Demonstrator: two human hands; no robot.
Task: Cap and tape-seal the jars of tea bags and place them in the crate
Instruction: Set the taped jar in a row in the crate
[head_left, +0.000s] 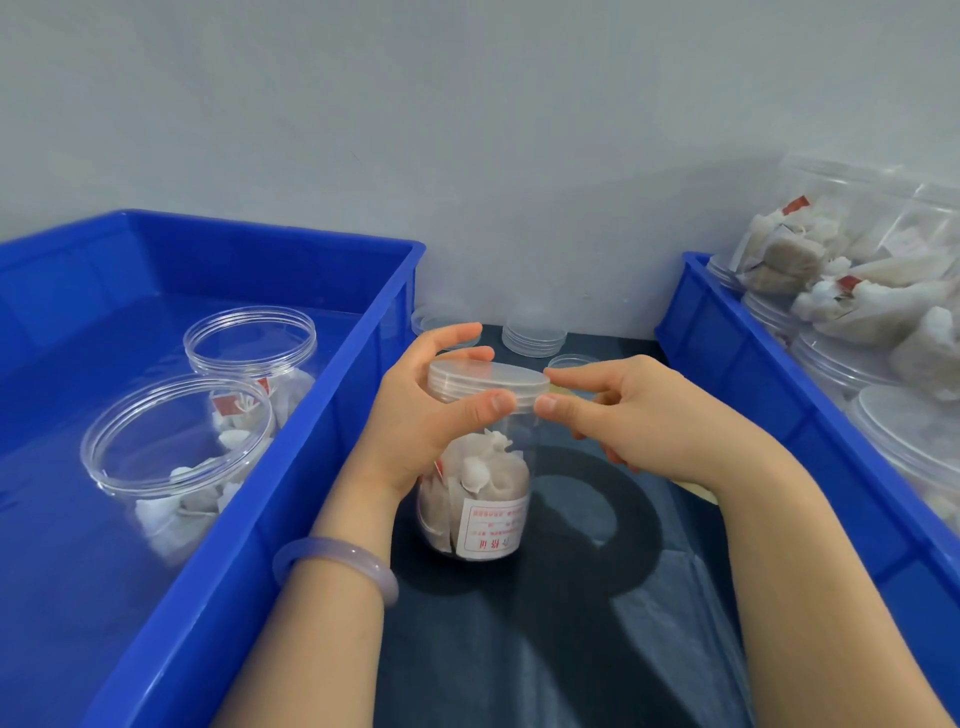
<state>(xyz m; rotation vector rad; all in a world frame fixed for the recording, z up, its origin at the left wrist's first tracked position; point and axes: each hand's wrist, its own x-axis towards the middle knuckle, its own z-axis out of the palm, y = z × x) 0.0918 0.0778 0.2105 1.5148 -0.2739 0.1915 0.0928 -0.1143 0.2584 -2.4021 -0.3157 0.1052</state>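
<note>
Clear jar (475, 499) of white tea bags, red-print label, stands upright on the dark table (597, 649) btw two blue crates. Cloudy cap (488, 378) sits on top. My left hand (431, 415) grips its rim; right hand (639, 410) pinches its edge w/ thumb & forefinger. Left crate (311, 467) holds two jars (176, 457) w/ tea bags. Right crate (753, 395), cut off, is piled w/ jars. Can't tell what's under my right fingertips.

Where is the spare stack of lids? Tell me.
The stack of lids sits centre-back in the head view, on the dark table by the wall, right of the left crate and just behind the capped jar.
</note>
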